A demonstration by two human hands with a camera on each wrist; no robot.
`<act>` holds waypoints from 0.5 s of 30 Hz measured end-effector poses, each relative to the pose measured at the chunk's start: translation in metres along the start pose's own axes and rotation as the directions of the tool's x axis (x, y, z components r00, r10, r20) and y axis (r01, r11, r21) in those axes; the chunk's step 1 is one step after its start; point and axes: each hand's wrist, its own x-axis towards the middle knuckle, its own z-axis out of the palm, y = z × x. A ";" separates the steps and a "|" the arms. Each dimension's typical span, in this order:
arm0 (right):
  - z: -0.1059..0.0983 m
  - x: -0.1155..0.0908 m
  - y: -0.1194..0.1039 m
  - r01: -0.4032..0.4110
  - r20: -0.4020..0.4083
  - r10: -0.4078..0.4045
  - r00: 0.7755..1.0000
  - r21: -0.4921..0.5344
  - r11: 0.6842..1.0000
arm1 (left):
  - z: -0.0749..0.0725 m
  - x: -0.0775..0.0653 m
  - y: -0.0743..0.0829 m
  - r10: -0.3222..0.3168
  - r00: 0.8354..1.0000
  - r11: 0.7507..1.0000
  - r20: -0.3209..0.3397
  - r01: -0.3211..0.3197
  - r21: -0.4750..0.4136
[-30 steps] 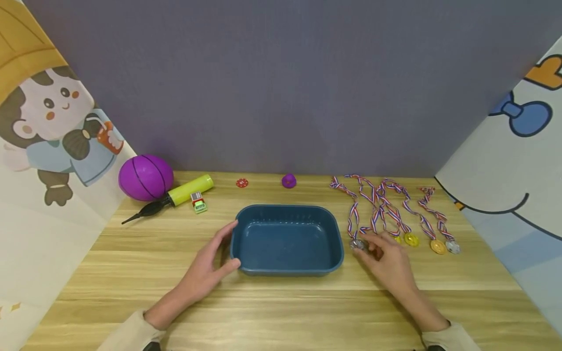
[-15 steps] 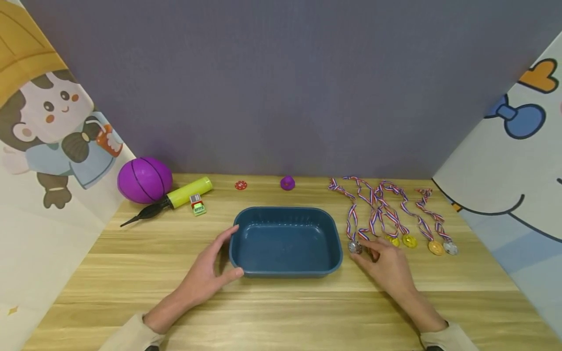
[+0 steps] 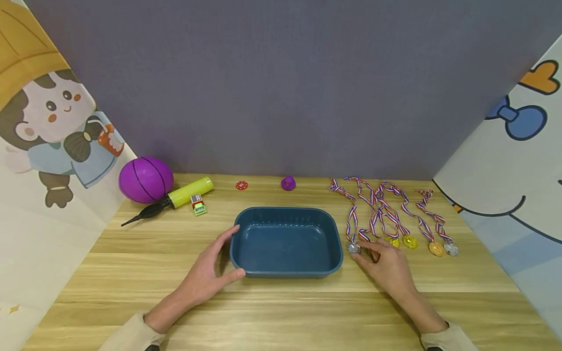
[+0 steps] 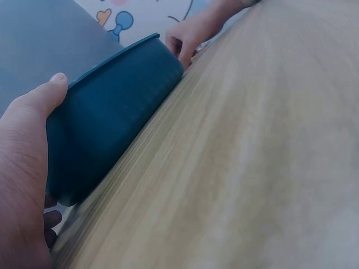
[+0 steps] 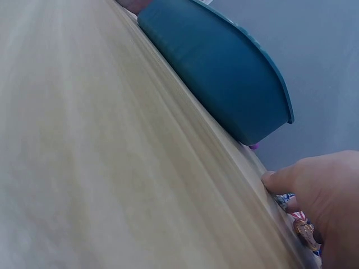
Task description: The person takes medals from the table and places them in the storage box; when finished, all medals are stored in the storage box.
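Finger and thumb of the right hand (image 3: pixel 386 267) have the silver medal (image 3: pixel 352 247) pinched at its right edge, flat on the table (image 3: pixel 285 312); how firm that pinch is, I can't tell. Good placement would be a light hold at the very edge, since pressing down on a thin disc could make it skid. Its striped ribbon (image 3: pixel 352 217) runs away behind, so ease off if that drags. Watch the neighbours, too: the yellow medal (image 3: pixel 410 242) lies just right of the hand, and those other ribbons are a tangle best left unbrushed. Across to the left hand (image 3: pixel 204 273), spread and unclenched against the left end of the blue tub (image 3: pixel 285 243): sensible, a gentle touch should steady it. Tub's just beside the medal, apart from it.
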 end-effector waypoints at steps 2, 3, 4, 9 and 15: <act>0.001 0.000 0.000 -0.005 0.005 0.005 1.000 -0.002 1.000 | 0.000 0.000 0.000 -0.002 1.000 1.000 0.002 0.002 0.002; 0.001 0.000 0.000 -0.004 0.006 0.004 1.000 -0.003 1.000 | 0.000 -0.001 -0.001 -0.002 1.000 1.000 0.003 0.002 0.004; 0.001 0.000 0.000 -0.005 0.005 0.005 1.000 -0.005 1.000 | 0.000 -0.001 -0.001 -0.003 1.000 1.000 0.004 0.003 0.005; 0.004 0.000 -0.001 0.009 -0.016 -0.009 1.000 -0.020 1.000 | 0.000 -0.001 -0.001 0.000 1.000 1.000 0.007 0.000 0.007; 0.005 0.002 -0.001 0.007 -0.032 -0.008 0.999 -0.029 1.000 | 0.000 0.000 0.000 -0.002 1.000 1.000 0.007 0.002 0.009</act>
